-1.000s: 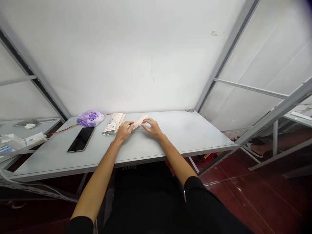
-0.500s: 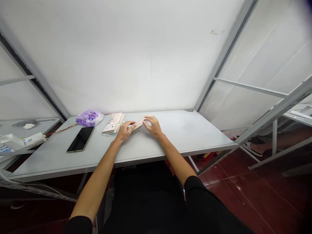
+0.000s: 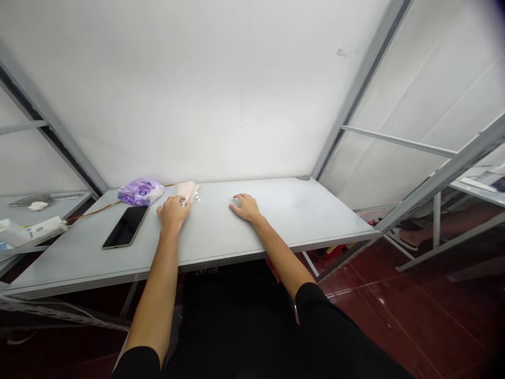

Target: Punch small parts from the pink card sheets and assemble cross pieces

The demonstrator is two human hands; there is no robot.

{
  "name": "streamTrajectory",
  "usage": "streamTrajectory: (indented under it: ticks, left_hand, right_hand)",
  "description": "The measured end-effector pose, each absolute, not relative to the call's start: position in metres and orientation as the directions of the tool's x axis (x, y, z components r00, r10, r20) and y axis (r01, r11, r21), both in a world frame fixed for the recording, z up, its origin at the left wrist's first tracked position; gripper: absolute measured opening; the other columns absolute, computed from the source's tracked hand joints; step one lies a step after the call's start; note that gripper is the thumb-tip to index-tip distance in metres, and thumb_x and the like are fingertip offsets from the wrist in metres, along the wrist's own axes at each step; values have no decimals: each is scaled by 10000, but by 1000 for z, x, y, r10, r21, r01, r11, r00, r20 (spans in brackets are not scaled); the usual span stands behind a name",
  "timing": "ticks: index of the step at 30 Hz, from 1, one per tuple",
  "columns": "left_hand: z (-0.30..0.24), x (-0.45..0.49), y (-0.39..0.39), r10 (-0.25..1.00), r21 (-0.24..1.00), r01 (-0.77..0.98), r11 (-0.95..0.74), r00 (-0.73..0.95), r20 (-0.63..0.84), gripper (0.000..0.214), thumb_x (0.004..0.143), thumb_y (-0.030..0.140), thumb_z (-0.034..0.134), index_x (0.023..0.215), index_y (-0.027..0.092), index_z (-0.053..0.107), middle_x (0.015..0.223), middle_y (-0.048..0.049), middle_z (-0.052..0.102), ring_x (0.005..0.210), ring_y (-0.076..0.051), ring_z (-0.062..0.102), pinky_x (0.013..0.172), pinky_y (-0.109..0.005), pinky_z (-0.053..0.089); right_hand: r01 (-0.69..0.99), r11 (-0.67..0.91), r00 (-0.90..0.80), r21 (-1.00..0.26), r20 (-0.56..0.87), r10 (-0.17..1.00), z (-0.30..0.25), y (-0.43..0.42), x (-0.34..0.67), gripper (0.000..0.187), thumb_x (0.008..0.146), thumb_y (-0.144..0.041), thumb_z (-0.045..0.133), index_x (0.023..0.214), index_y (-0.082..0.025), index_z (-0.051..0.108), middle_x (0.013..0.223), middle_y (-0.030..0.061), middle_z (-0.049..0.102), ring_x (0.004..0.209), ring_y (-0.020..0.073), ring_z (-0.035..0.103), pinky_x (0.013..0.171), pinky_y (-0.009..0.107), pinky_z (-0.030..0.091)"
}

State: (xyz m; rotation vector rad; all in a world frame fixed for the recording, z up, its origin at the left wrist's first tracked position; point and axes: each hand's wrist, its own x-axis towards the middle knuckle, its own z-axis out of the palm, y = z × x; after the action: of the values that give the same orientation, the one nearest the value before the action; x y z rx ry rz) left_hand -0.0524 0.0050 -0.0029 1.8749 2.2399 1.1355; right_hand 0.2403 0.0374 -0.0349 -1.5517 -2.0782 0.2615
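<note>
My left hand [image 3: 172, 212] lies at the back left of the grey table [image 3: 276, 221], fingers closed over the near end of a beige paper packet [image 3: 188, 189]. The packet sits where a small stack of printed cards lay, and my hand hides most of that stack. A few tiny white bits [image 3: 197, 199] lie just right of the packet. My right hand [image 3: 245, 206] rests flat on the bare tabletop, fingers stretched out and holding nothing.
A black phone [image 3: 125, 227] lies face up left of my left hand. Behind it sit a purple plastic packet [image 3: 140, 192] and an orange cable [image 3: 92, 212]. Metal frame posts [image 3: 351, 105] flank the table. A side shelf [image 3: 31, 229] on the left holds white items.
My left hand has carried the beige packet left from the table's middle onto the card stack. My right hand has let go of it and now lies flat.
</note>
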Motion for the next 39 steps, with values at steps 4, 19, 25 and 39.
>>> streamTrajectory:
  ticks: [4,19,25,39]
  left_hand:
    - [-9,-45,8,857,443,896,30,-252,450,219,826,232,620,1003,171,733,1159,-177,681,1144,-379,617,1139,-684,285]
    - [-18,18,-10,906,245,884,-398,421,-44,956,869,875,374,1649,332,281,1732,-80,149,1589,-392,90,1258,-595,97]
    - [-21,17,-8,905,245,879,-409,425,-16,953,867,882,361,1645,336,292,1730,-83,158,1589,-385,103,1254,-592,106]
    - [-7,13,-7,898,332,845,-419,333,287,457,967,514,502,1280,245,697,1407,-88,626,1310,-282,554,1165,-433,381]
  right_hand:
    - [859,313,-253,-404,196,947,-33,34,238,563,935,-610,612,1375,-260,633,1532,174,508,1471,394,378,1199,644,211]
    - [911,284,-326,-298,-103,940,-12,21,236,1014,843,-926,310,1660,-332,220,1750,98,58,1599,401,1,1248,599,-20]
    - [914,280,-318,-292,-93,943,-12,21,236,1006,848,-922,314,1656,-329,237,1745,121,82,1599,402,22,1246,602,-5]
    - [917,276,-309,-287,-78,948,-11,20,236,983,860,-907,327,1648,-320,278,1740,114,132,1597,394,65,1250,589,21]
